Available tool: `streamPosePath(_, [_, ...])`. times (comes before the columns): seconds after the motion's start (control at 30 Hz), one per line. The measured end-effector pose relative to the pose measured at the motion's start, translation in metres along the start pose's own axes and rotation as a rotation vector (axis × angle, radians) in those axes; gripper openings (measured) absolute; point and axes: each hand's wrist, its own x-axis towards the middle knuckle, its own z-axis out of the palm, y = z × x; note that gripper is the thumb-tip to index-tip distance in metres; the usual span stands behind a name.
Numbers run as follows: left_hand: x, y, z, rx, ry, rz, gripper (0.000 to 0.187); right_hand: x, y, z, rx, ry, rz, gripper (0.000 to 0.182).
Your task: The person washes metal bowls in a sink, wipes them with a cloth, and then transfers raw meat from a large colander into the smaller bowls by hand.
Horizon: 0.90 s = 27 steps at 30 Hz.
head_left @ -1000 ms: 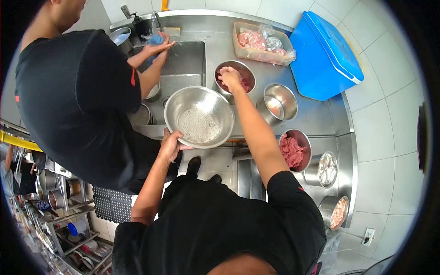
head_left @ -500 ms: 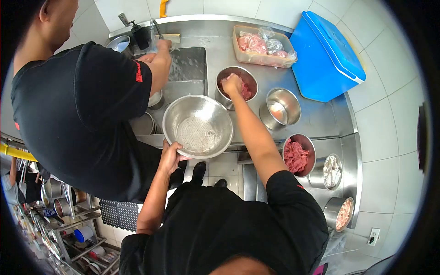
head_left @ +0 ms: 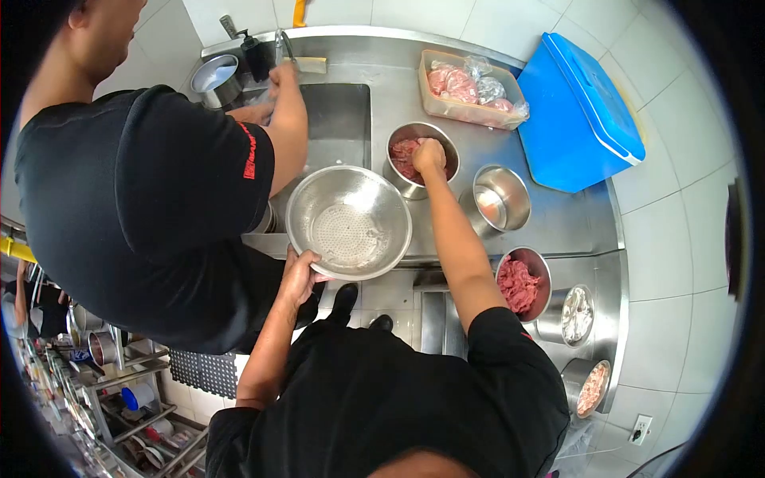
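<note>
My left hand [head_left: 300,276] grips the near rim of a metal colander [head_left: 348,231], thumb over the edge. The colander is tilted toward me beside the sink's front edge, with a few wet scraps on its perforated bottom. My right hand [head_left: 429,156] reaches into a steel pot [head_left: 391,173] of raw red meat [head_left: 405,153]. Its fingers curl down into the meat, and their tips are hidden. Just right of that pot stands another steel pot [head_left: 516,191] with a little pinkish liquid or residue at the bottom.
A co-worker in a black shirt [head_left: 151,215] works at the sink [head_left: 339,119] on my left. A tub of bagged meat [head_left: 470,111] and a blue cooler [head_left: 578,119] stand behind. Along the right edge are a pot of meat [head_left: 518,287] and two more filled pots [head_left: 551,307].
My right hand has shifted rightward within the meat pot. The colander stays in my left hand. Water splashing in the sink has lessened, and the co-worker's hands have moved slightly. The view has shifted a little.
</note>
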Motion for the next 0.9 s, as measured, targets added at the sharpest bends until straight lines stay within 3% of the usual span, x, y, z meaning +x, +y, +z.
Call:
streamPosePath(0.07, [-0.011,0.019,0.015,0.013,0.001,0.009,0.064,-0.005,-0.003,-0.002,0.01,0.079,-0.015,0.022])
streamPosePath(0.1, [-0.011,0.019,0.016,0.005,0.01,0.008,0.062,-0.013,-0.003,-0.005,-0.023,0.199,-0.074,0.021])
streamPosePath(0.17, [-0.005,0.012,0.012,-0.038,-0.029,-0.001,0.059,0.008,0.019,0.013,-0.121,0.23,-0.232,0.021])
streamPosePath(0.23, [0.001,0.0,0.005,-0.052,0.075,0.028,0.07,0.004,-0.002,-0.001,-0.154,-0.03,-0.137,0.027])
streamPosePath(0.3, [0.009,-0.013,-0.007,-0.04,-0.069,0.103,0.077,0.014,0.021,0.018,-0.08,0.129,-0.259,0.027])
streamPosePath(0.33, [0.005,0.001,0.006,0.009,0.024,0.028,0.073,0.012,0.024,0.017,-0.035,0.156,-0.308,0.025])
streamPosePath(0.37, [0.011,-0.011,0.004,-0.044,0.061,0.002,0.085,0.004,0.014,0.007,-0.043,0.119,-0.231,0.022])
streamPosePath(0.4, [0.01,-0.012,0.009,-0.077,0.075,-0.041,0.088,0.002,0.015,0.004,-0.108,0.068,-0.284,0.02])
streamPosePath(0.47, [-0.001,-0.001,0.016,-0.068,0.063,-0.016,0.085,0.062,0.077,0.065,0.727,-0.271,-0.198,0.017])
streamPosePath(0.5, [-0.002,0.002,0.02,-0.016,0.077,-0.002,0.083,0.094,0.105,0.086,0.657,-0.196,-0.133,0.02])
streamPosePath(0.53, [-0.009,0.009,0.022,0.027,0.09,0.005,0.083,0.016,0.025,0.01,0.149,0.036,-0.319,0.015])
streamPosePath(0.6, [-0.017,0.011,0.021,0.021,0.074,0.043,0.081,0.018,0.029,0.016,0.089,0.133,-0.34,0.012])
streamPosePath(0.7, [-0.025,0.016,0.026,0.033,0.055,0.038,0.082,-0.001,0.008,-0.003,0.114,0.123,-0.392,0.009])
streamPosePath(0.8, [-0.032,0.019,0.027,-0.009,0.072,0.012,0.081,-0.024,-0.019,-0.027,0.087,0.05,-0.289,0.008])
streamPosePath(0.9, [-0.03,0.014,0.025,0.03,0.067,-0.003,0.084,-0.008,0.001,-0.011,0.133,0.032,-0.316,0.008])
